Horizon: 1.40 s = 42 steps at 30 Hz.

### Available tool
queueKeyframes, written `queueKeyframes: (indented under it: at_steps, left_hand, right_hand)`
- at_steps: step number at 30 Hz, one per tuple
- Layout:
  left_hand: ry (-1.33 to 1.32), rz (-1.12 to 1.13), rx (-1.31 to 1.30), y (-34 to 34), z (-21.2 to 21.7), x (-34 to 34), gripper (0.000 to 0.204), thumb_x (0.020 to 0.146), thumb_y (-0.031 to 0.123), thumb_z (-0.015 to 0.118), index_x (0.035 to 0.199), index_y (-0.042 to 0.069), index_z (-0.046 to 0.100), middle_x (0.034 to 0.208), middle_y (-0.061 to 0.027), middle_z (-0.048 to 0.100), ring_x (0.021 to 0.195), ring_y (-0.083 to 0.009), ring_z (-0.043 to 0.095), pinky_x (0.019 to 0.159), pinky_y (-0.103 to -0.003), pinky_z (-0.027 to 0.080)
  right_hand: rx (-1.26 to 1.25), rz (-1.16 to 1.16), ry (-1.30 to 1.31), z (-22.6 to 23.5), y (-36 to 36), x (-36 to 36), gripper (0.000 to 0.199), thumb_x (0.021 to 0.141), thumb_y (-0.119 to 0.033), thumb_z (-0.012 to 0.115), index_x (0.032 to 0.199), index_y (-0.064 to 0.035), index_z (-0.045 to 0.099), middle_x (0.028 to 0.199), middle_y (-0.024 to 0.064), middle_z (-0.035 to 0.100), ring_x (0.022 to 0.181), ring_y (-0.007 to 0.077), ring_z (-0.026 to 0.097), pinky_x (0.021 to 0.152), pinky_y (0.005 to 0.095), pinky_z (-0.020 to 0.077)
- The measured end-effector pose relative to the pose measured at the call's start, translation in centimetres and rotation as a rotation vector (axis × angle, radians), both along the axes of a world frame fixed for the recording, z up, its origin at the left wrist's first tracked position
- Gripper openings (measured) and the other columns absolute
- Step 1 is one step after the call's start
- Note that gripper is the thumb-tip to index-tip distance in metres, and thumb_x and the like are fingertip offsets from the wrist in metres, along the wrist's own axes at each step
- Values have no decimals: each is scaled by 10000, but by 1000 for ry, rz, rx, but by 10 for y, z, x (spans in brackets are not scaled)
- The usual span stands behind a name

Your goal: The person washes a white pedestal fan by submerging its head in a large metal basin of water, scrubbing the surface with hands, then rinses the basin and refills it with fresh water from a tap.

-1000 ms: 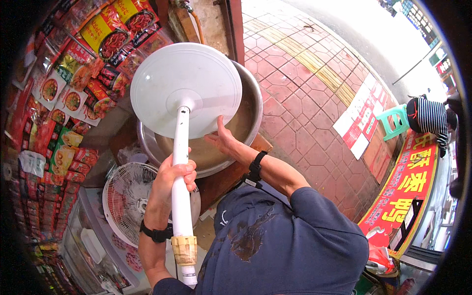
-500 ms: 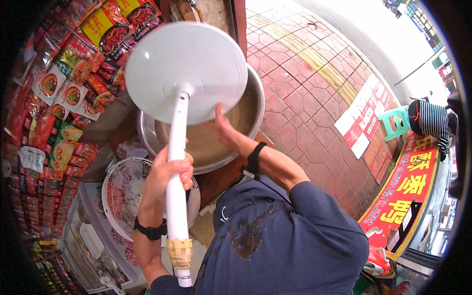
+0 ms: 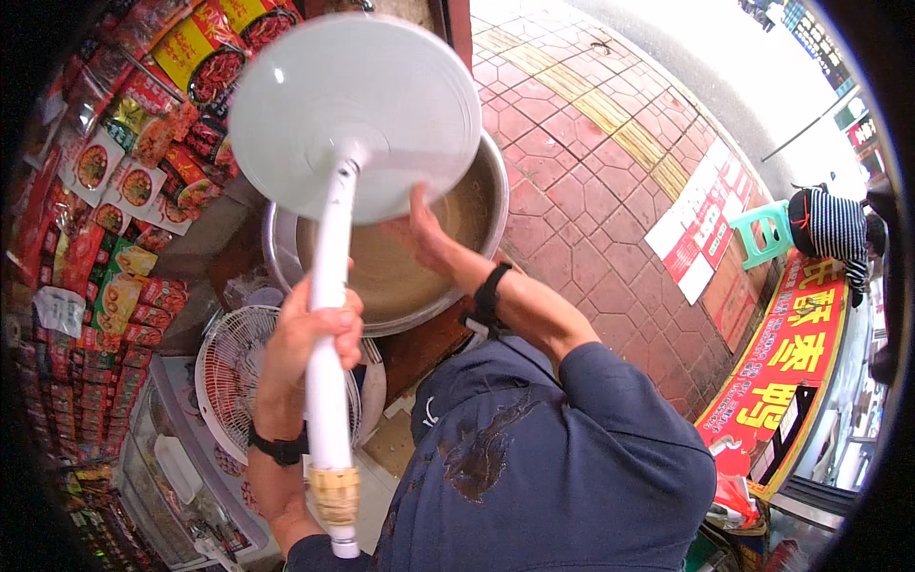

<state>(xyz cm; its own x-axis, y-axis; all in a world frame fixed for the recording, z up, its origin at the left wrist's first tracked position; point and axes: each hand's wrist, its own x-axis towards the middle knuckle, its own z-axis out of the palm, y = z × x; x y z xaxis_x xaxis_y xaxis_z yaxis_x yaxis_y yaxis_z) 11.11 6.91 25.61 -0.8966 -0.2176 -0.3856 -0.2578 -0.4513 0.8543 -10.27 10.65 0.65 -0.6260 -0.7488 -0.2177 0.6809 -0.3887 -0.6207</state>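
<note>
A white fan stand (image 3: 329, 405), a pole with a broad round base (image 3: 315, 105), is tilted with its base at the far end, over a big metal basin (image 3: 496, 205) of cloudy brownish water. My left hand (image 3: 319, 334) is wrapped round the middle of the pole. A yellowish band (image 3: 335, 496) circles the pole's near end. My right hand (image 3: 419, 234) is at the near right edge of the base, thumb up and fingers stretched out toward the left. Whether its fingers press on the underside of the base I cannot tell.
A white fan grille (image 3: 219, 381) leans left of the basin. Packaged foods (image 3: 114, 200) hang along the left side, above a glass-topped case (image 3: 172, 458). Red paving (image 3: 572, 219) lies to the right, with a green stool (image 3: 762, 234), a person in stripes (image 3: 829, 229) and a red banner (image 3: 777, 362).
The fan stand has shifted slightly toward the upper left at its base, and its near end has swung a little left. My left hand moved with it; my right hand rose slightly.
</note>
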Motion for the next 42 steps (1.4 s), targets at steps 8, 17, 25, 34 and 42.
queueKeyframes:
  at_steps: [8, 17, 25, 34, 42]
  left_hand:
    - [55, -2, 7, -2, 9, 5, 654, 793, -5, 633, 1393, -8, 372, 809, -75, 523, 540, -122, 546, 434, -289, 513]
    - [-30, -22, -2, 2, -6, 4, 670, 820, -26, 650, 1404, -18, 324, 862, -105, 558, 576, -146, 580, 484, -320, 543]
    - [151, 43, -23, -15, 31, 9, 758, 768, 26, 632, 1464, -17, 334, 788, -34, 490, 497, -72, 513, 388, -234, 501]
    - [35, 9, 75, -9, -1, 7, 657, 806, -11, 657, 1382, -13, 339, 828, -80, 534, 571, -135, 573, 468, -315, 538]
    - [104, 42, 254, -16, -28, 15, 598, 844, 20, 610, 1396, -26, 384, 810, -38, 472, 579, -82, 488, 476, -238, 484]
  right_hand:
    - [-2, -8, 56, 23, 5, -18, 853, 984, -705, 338, 1566, -91, 223, 1543, 129, 361, 1346, 302, 442, 1109, 445, 421]
    - [103, 26, 4, 19, 11, -3, 986, 918, -775, 325, 1578, -61, 165, 1548, 219, 344, 1387, 369, 423, 1160, 471, 379]
    - [-114, 59, 292, 73, -15, -62, 843, 999, -676, 334, 1562, -56, 236, 1499, 187, 421, 1313, 338, 481, 1128, 458, 406]
    - [140, -40, 58, 10, -9, -3, 956, 934, -753, 414, 1524, -13, 276, 1498, 136, 444, 1331, 330, 487, 1073, 469, 452]
    - [394, -40, 192, -9, 23, -14, 847, 904, -713, 563, 1446, -82, 403, 1422, 69, 510, 1269, 230, 496, 961, 392, 469]
